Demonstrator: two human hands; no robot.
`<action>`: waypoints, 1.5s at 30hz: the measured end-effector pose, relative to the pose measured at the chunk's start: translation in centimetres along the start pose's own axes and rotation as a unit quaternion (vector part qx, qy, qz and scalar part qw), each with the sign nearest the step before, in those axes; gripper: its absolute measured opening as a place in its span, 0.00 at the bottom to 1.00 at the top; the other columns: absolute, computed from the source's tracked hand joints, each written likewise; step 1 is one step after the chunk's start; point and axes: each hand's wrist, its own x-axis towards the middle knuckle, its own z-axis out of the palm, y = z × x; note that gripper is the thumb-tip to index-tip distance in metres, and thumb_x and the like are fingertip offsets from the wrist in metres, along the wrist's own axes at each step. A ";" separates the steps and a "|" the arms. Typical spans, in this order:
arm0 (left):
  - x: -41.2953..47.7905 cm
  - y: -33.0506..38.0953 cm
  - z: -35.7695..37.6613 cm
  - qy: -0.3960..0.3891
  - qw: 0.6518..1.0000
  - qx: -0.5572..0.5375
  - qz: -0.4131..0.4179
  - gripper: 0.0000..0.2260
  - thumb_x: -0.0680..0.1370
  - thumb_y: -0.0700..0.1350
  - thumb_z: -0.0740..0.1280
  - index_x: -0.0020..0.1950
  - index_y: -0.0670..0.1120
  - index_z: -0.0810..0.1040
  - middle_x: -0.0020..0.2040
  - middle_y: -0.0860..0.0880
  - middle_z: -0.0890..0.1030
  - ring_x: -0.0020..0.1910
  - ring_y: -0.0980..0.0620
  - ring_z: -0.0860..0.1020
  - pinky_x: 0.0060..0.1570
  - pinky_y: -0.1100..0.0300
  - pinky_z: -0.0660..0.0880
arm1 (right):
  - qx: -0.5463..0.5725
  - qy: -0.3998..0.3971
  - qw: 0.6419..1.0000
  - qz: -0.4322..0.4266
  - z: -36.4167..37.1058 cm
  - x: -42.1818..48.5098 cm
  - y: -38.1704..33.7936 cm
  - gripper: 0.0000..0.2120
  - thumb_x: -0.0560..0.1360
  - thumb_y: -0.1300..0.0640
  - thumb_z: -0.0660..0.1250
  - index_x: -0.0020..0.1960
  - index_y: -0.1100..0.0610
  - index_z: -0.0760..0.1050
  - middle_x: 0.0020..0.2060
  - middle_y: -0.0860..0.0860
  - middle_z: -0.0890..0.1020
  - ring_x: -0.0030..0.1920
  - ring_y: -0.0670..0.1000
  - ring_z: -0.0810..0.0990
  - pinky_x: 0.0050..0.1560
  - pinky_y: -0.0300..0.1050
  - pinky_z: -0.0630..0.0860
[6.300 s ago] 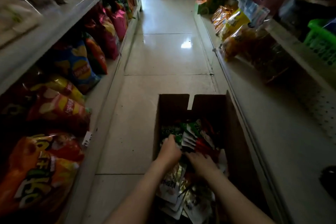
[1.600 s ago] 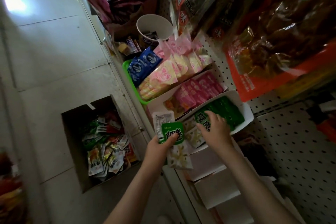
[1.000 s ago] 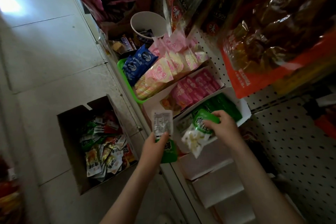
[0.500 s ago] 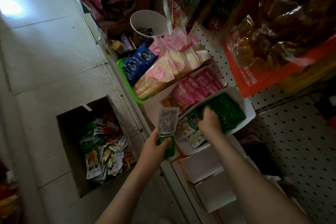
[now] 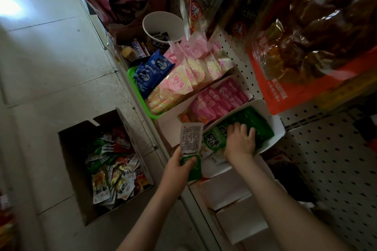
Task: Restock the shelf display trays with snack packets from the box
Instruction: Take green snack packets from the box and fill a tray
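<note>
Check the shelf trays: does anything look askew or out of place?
Yes: at the front of the white tray, by the right hand, a few green packets lie flat and crooked, while those behind stand in a row.

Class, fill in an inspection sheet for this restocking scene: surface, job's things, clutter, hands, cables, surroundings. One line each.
Surface: low shelf, crowded with trays and boxes.
Job's things: cardboard box on the floor, open, snack packets loose inside; white tray on the shelf holding green packets.
Clutter: pink packets in the neighbouring tray; green basket of blue and pink packs; paper cup; closed white boxes.
Hands: left hand grips spare packets, one showing its printed back; right hand rests on the green packets in the tray.
Cables: nothing seen.
Surroundings: tiled floor, pegboard backing, large bags hanging overhead.
</note>
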 end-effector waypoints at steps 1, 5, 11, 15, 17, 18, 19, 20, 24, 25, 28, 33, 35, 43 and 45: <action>0.0 -0.1 -0.1 0.002 1.000 -0.007 -0.005 0.16 0.80 0.39 0.63 0.60 0.60 0.72 0.55 0.56 0.80 0.52 0.57 0.80 0.45 0.64 0.78 | 0.009 0.000 1.000 0.003 -0.1 -0.1 0.0 0.31 0.73 0.47 0.66 0.70 0.53 0.57 0.65 0.53 0.64 0.66 0.54 0.62 0.69 0.54 0.55; 0.0 -0.5 -0.2 0.008 0.999 -0.037 -0.020 0.16 0.80 0.39 0.63 0.64 0.56 0.70 0.56 0.53 0.80 0.52 0.54 0.81 0.48 0.59 0.79 | 0.042 0.071 0.993 -0.084 -0.4 -1.7 -1.5 0.27 0.71 0.53 0.70 0.66 0.53 0.63 0.61 0.54 0.68 0.62 0.56 0.67 0.64 0.52 0.63; 0.2 -0.8 -0.4 0.025 0.999 -0.040 -0.017 0.17 0.80 0.38 0.64 0.65 0.54 0.71 0.55 0.52 0.80 0.53 0.52 0.80 0.54 0.53 0.79 | 0.062 -0.085 0.924 -0.366 -0.7 -3.1 -2.8 0.22 0.80 0.52 0.56 0.73 0.55 0.64 0.72 0.52 0.64 0.72 0.54 0.58 0.69 0.53 0.58; 0.2 -1.0 -0.6 0.035 0.998 -0.051 -0.018 0.17 0.80 0.38 0.64 0.64 0.57 0.70 0.54 0.53 0.80 0.51 0.52 0.81 0.53 0.52 0.79 | -0.064 -0.161 0.936 -0.305 0.4 -2.3 -2.8 0.28 0.81 0.46 0.52 0.78 0.46 0.47 0.78 0.46 0.46 0.77 0.52 0.43 0.73 0.61 0.40; 0.1 -1.1 -0.6 0.037 0.998 -0.055 -0.018 0.17 0.80 0.38 0.64 0.62 0.58 0.71 0.54 0.53 0.81 0.52 0.52 0.81 0.54 0.51 0.79 | -0.123 -0.184 0.937 -0.270 0.4 -1.8 -3.2 0.33 0.79 0.45 0.56 0.78 0.43 0.41 0.77 0.45 0.41 0.77 0.55 0.40 0.71 0.63 0.35; 0.1 -1.1 -0.6 0.036 0.998 -0.052 -0.017 0.16 0.80 0.38 0.64 0.62 0.57 0.71 0.54 0.53 0.80 0.51 0.52 0.81 0.54 0.52 0.79 | -0.139 -0.194 0.938 -0.252 0.4 -1.7 -3.3 0.35 0.79 0.44 0.57 0.78 0.43 0.39 0.77 0.44 0.39 0.77 0.56 0.38 0.71 0.64 0.34; 0.0 -1.1 -0.6 0.034 0.998 -0.044 -0.013 0.16 0.80 0.39 0.64 0.63 0.56 0.71 0.53 0.53 0.80 0.51 0.53 0.81 0.52 0.54 0.79 | -0.151 -0.200 0.939 -0.237 0.4 -1.5 -3.3 0.35 0.79 0.44 0.56 0.78 0.44 0.38 0.77 0.44 0.38 0.76 0.57 0.37 0.70 0.65 0.33; -0.1 -1.0 -0.5 0.031 0.999 -0.036 -0.009 0.16 0.80 0.39 0.64 0.64 0.56 0.71 0.53 0.54 0.80 0.51 0.53 0.80 0.50 0.57 0.79 | -0.160 -0.204 0.940 -0.222 0.4 -1.3 -3.4 0.35 0.79 0.44 0.55 0.77 0.44 0.37 0.77 0.45 0.38 0.76 0.57 0.36 0.70 0.66 0.33; -0.4 -0.9 -0.9 0.028 1.000 -0.013 0.005 0.16 0.80 0.40 0.64 0.59 0.61 0.70 0.55 0.54 0.79 0.53 0.54 0.80 0.54 0.53 0.78 | -0.223 -0.189 0.940 -0.174 0.5 -0.9 -3.6 0.34 0.80 0.45 0.54 0.78 0.46 0.38 0.77 0.47 0.37 0.75 0.61 0.35 0.69 0.69 0.33; -0.5 -0.9 -1.1 0.031 0.999 -0.008 0.004 0.16 0.80 0.41 0.64 0.59 0.62 0.70 0.55 0.54 0.79 0.53 0.53 0.80 0.55 0.52 0.78 | -0.226 -0.180 0.944 -0.157 0.7 -0.9 -3.6 0.33 0.80 0.45 0.54 0.78 0.46 0.38 0.77 0.48 0.37 0.75 0.62 0.35 0.69 0.69 0.33; -0.6 -1.0 -1.3 0.037 0.999 -0.012 0.008 0.17 0.80 0.41 0.64 0.63 0.61 0.69 0.56 0.55 0.79 0.53 0.54 0.79 0.56 0.52 0.78 | -0.190 -0.158 0.960 -0.131 0.8 -0.9 -3.3 0.32 0.80 0.46 0.52 0.78 0.47 0.39 0.77 0.49 0.38 0.75 0.63 0.35 0.69 0.68 0.33; -0.8 -0.9 -1.0 0.024 0.999 -0.022 0.022 0.15 0.80 0.41 0.64 0.62 0.58 0.72 0.54 0.55 0.80 0.50 0.57 0.80 0.46 0.62 0.79 | -0.091 -0.097 0.979 -0.156 0.1 -1.4 -2.8 0.34 0.79 0.50 0.55 0.79 0.51 0.41 0.78 0.51 0.44 0.76 0.59 0.40 0.73 0.63 0.38; -0.9 -0.8 -0.8 0.012 0.999 -0.022 0.021 0.14 0.80 0.41 0.65 0.59 0.60 0.73 0.54 0.54 0.81 0.51 0.56 0.80 0.48 0.61 0.79 | -0.057 -0.083 0.980 -0.171 0.5 -1.5 -2.6 0.35 0.78 0.52 0.57 0.79 0.51 0.42 0.77 0.51 0.45 0.77 0.58 0.42 0.74 0.62 0.40; -0.4 -0.2 -0.3 0.024 1.000 0.011 -0.003 0.10 0.79 0.44 0.67 0.57 0.54 0.70 0.53 0.52 0.79 0.48 0.54 0.80 0.47 0.57 0.80 | 0.161 0.010 0.972 -0.173 0.6 -2.5 -0.9 0.23 0.78 0.55 0.59 0.73 0.52 0.62 0.72 0.52 0.63 0.71 0.55 0.60 0.68 0.51 0.57; -0.3 -0.1 -0.2 0.018 1.000 0.014 -0.011 0.08 0.79 0.43 0.67 0.53 0.54 0.71 0.53 0.50 0.80 0.48 0.51 0.81 0.49 0.52 0.81 | 0.327 0.028 0.936 -0.131 -0.1 -2.8 -0.8 0.22 0.78 0.56 0.61 0.71 0.54 0.65 0.68 0.53 0.69 0.68 0.55 0.64 0.66 0.49 0.62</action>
